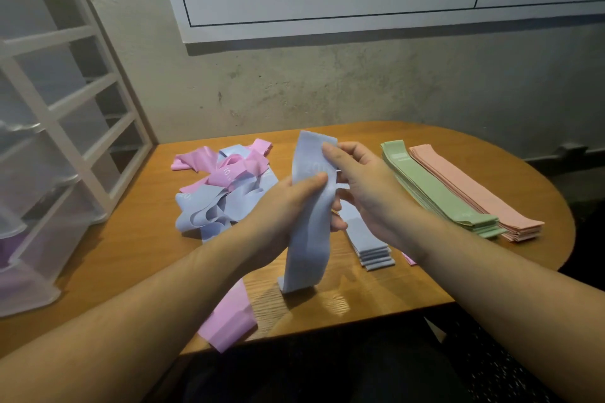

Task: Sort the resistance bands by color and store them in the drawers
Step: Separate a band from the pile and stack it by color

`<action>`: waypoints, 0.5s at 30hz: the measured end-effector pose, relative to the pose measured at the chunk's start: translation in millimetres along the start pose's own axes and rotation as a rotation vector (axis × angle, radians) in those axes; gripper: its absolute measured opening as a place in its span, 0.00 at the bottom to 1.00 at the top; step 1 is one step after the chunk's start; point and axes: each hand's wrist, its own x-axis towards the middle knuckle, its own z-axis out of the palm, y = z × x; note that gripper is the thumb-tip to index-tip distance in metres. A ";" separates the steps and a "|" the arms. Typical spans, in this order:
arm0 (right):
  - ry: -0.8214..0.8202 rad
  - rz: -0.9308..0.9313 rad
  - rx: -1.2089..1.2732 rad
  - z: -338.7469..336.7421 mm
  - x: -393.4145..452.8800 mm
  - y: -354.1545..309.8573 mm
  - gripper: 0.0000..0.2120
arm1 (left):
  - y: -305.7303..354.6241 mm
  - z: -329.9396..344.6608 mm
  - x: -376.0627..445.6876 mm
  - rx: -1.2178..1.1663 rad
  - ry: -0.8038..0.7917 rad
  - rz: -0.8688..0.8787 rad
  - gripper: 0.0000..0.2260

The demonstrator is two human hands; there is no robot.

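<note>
**Blue band held up for smoothing**

Both hands pinch one blue band (311, 206) upright over the table's (409, 278) middle: left hand (288, 203) at its waist, right hand (357, 180) near the top, probably flattening it for the blue stack (370, 245) beneath. Green (435, 193) and peach (474, 196) stacks lie toward the right edge, a tangled pile (226, 186) toward the left. The drawers (49, 127) stand left; the lowest shows something purple.

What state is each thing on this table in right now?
Blue band: held upright by both hands.
Left hand: gripping it.
Right hand: pinching its top.
Mixed pile: tangled, unsorted.
Blue stack: flat.
Green stack: neat.
Peach stack: neat.
Drawer unit: bottom drawer pulled out.
</note>
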 end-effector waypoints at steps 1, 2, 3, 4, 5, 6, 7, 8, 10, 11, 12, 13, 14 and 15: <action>-0.029 0.034 0.042 0.3 -1.3 1.7 0.11 | 0.4 0.2 1.2 -0.023 0.008 -0.012 0.12; -0.066 0.070 0.080 0.8 -3.8 1.9 0.12 | 1.6 0.9 1.8 -0.038 0.016 -0.023 0.13; -0.103 0.105 0.099 0.9 -5.1 3.2 0.14 | 2.2 0.6 3.9 -0.054 0.022 -0.027 0.15; -0.138 0.141 0.105 0.9 -6.0 4.9 0.16 | 4.0 0.5 5.7 -0.083 0.028 -0.029 0.16; -0.169 0.179 0.107 0.9 -6.3 7.0 0.19 | 5.2 0.2 8.0 -0.124 0.035 -0.036 0.18; -0.196 0.213 0.110 0.3 -6.3 9.2 0.22 | 7.4 0.1 10.0 -0.169 0.050 -0.053 0.20; -0.217 0.238 0.109 -1.0 -6.3 11.4 0.24 | 8.3 -1.6 13.5 -0.214 0.077 -0.067 0.22; -0.230 0.257 0.102 -2.6 -5.7 13.7 0.25 | 9.8 -2.4 16.5 -0.260 0.112 -0.073 0.23; -0.254 0.273 0.065 -6.7 -6.1 15.5 0.26 | 10.0 -4.9 23.5 -0.337 0.192 -0.081 0.23; -0.264 0.266 0.025 -8.4 -6.3 16.2 0.26 | 9.1 -6.3 27.8 -0.375 0.231 -0.083 0.22; -0.272 0.252 -0.035 -9.7 -6.8 16.3 0.26 | 8.8 -6.6 31.8 -0.423 0.267 -0.080 0.21; -0.269 0.239 -0.111 -10.9 -6.6 17.6 0.24 | 7.4 -8.6 37.6 -0.470 0.308 -0.066 0.20; -0.254 0.234 -0.174 -11.7 -7.7 17.8 0.20 | 6.2 -10.4 43.2 -0.505 0.345 -0.043 0.20; -0.229 0.232 -0.228 -12.8 -9.5 17.6 0.16 | 4.7 -12.1 49.1 -0.512 0.375 -0.025 0.20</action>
